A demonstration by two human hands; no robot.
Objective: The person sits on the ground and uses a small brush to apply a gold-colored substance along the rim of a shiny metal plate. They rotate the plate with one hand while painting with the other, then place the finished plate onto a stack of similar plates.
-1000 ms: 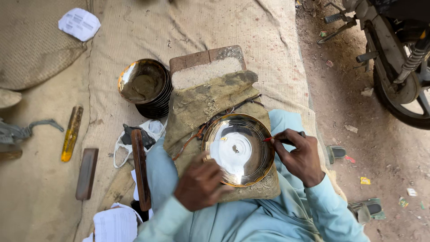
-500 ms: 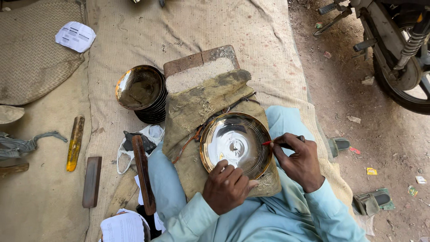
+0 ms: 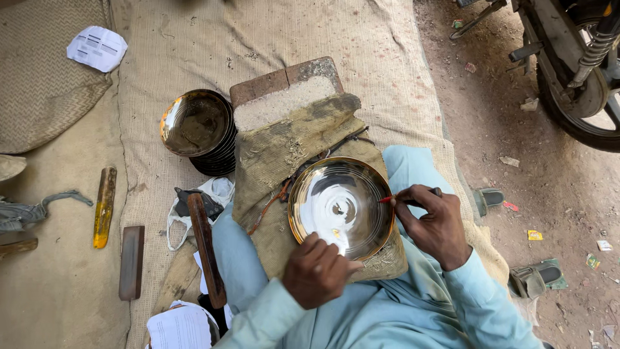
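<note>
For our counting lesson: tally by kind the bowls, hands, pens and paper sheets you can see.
Shiny bowls: 2, one on the lap, one topping a stack
Hands: 2, left, right
Pens: 1
Paper sheets: 2
Total: 7

Open-air roadside workshop, ground-level. Worker sits on a coarse beige woven cloth spread over bare dirt ground, littered w/ scraps. Stack of shiny round metal plates waits beside a worn padded cloth block. Hand tools lie about: yellow-handled tool, flat rusty metal bar, long brown wooden handle. Parked motorbike's wheel just beside.
</note>
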